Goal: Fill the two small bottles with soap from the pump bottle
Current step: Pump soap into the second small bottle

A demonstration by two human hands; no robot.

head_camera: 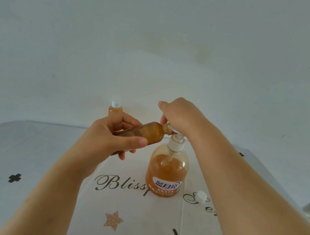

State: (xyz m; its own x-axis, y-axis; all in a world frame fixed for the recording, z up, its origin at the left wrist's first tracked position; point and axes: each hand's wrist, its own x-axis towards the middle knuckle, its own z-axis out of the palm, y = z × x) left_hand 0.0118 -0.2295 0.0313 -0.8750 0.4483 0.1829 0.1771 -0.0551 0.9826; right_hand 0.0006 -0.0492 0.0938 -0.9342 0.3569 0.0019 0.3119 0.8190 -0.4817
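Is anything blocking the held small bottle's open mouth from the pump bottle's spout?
Nothing visible. The left hand holds the small bottle tilted, its uncapped mouth right at the spout. The right hand grips the pump from above, not between. A loose cap lies aside.

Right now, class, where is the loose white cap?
In the head view, the white cap lies on the tablecloth, just right of the pump bottle and beside the right forearm.

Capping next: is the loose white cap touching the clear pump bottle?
Apart: head view shows tablecloth between the loose white cap and the clear pump bottle.
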